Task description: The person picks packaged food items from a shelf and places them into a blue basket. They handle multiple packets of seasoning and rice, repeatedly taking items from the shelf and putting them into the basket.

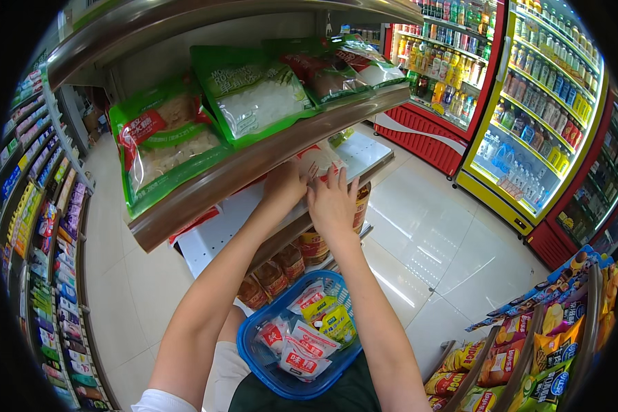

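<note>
Both my hands reach in over a white perforated shelf [363, 152], just below the shelf of green bags. My left hand [286, 185] and my right hand [333, 203] are at the near edge of a clear plastic packet with red print [316, 159]; its contents look whitish. The fingertips of my right hand rest on the packet, while the left fingers are partly hidden against it. A blue plastic basket [247, 350] sits at my lap. Inside it lie several white-and-red packets [301, 358] and yellow-green pouches [335, 322].
Green bags of rock sugar [260, 98] lie on the brown-edged upper shelf [268, 162], close above my hands. Large bottles of brown liquid [273, 278] stand below. Drinks fridges [525, 103] are at the right, snack bags [499, 360] lower right, and a stocked rack [46, 206] left.
</note>
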A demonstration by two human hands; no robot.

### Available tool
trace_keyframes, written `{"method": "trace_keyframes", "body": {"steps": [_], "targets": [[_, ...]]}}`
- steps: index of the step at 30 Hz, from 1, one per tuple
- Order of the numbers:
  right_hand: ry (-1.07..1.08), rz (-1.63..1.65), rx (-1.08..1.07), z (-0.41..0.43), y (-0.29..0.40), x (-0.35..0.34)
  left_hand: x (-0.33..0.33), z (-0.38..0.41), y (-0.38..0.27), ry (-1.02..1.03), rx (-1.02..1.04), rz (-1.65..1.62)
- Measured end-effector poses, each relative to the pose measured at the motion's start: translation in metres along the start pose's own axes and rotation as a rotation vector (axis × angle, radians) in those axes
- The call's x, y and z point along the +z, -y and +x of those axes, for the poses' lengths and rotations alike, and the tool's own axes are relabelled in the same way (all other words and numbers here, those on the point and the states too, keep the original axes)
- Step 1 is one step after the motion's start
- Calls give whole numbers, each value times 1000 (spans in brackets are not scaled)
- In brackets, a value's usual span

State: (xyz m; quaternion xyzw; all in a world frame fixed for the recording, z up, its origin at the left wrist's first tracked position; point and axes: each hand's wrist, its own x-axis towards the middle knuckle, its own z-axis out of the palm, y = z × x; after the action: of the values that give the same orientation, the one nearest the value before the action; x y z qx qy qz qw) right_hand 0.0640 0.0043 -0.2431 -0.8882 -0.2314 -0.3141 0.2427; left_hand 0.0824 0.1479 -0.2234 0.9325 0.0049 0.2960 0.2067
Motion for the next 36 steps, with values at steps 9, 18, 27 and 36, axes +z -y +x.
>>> {"method": "trace_keyframes", "body": {"steps": [9,18,27,36], "targets": [[-10,-37,17,2,6,9,18,11,2,-122,-50,-59],[-100,75,-28,4,13,-8,1,8,-9,-140,-237,-612],[-245,203,-189,-16,16,-39,-37,-53,-50,-139,-347,-1264],[-251,208,-286,-101,29,-76,-57,-123,-80,-108,-506,-1699]]}}
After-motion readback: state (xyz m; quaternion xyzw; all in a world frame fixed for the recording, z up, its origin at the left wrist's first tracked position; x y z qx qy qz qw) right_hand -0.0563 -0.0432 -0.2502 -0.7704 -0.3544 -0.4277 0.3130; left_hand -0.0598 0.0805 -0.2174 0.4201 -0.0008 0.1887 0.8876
